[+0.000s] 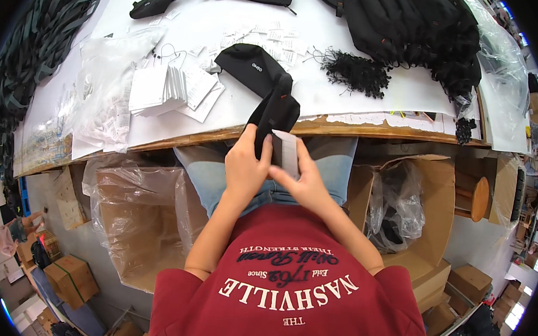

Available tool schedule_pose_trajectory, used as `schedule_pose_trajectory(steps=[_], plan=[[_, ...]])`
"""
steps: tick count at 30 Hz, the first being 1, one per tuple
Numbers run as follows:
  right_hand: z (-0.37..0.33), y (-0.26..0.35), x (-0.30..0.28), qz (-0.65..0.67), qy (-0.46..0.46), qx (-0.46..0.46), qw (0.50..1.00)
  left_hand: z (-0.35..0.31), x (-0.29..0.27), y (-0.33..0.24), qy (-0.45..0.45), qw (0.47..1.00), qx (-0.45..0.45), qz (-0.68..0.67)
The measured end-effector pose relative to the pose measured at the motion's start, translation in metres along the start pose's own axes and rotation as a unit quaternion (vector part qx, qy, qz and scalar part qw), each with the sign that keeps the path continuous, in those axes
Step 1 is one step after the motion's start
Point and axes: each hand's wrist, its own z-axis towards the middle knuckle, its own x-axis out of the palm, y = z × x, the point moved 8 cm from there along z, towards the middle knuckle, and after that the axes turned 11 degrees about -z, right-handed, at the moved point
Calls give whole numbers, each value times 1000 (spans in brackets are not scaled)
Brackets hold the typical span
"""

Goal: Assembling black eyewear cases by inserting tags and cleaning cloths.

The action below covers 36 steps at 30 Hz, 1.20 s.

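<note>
A black fabric bag [251,67] with a small light mark and a tiny orange tab lies across the table's near edge, its lower end hanging toward my lap. My left hand [246,166] is closed on that lower end. In my right hand [306,177], a white printed slip [288,154] is pinched between thumb and fingers, right beside the bag's fabric. Whether the slip touches the bag cannot be made out. Left of the bag stands a fanned stack of white cards [159,90]. Loose printed slips [268,40] are scattered behind it.
More black bags [410,28] pile up at the far right, near a heap of black cords [353,73]. Grey-black straps [41,39] hang at the left. Clear plastic [109,82] lies by the cards. Open cardboard boxes [146,222] [438,205] flank my legs below the wooden table edge [346,128].
</note>
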Motion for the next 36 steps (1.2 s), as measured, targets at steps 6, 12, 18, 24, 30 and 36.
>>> schedule_pose_trajectory(steps=[6, 12, 18, 24, 30, 36], plan=[[-1, -28, -73, 146, -110, 157, 971, 0, -30, 19, 53, 994, -14, -91], [6, -83, -122, 584, -232, 147, 764, -27, -33, -2, 294, 943, -87, -129], [28, -66, -51, 708, -69, 187, 677, -64, -12, -40, 451, 888, -67, -65], [9, -64, -41, 681, -26, 180, 709, -70, -7, -50, 470, 878, -80, -50], [-3, -76, -69, 558, -160, 340, 740, -64, -9, -50, 460, 884, -68, -46], [-8, -84, -58, 536, -104, 306, 780, -64, -3, -51, 486, 873, -41, -21]])
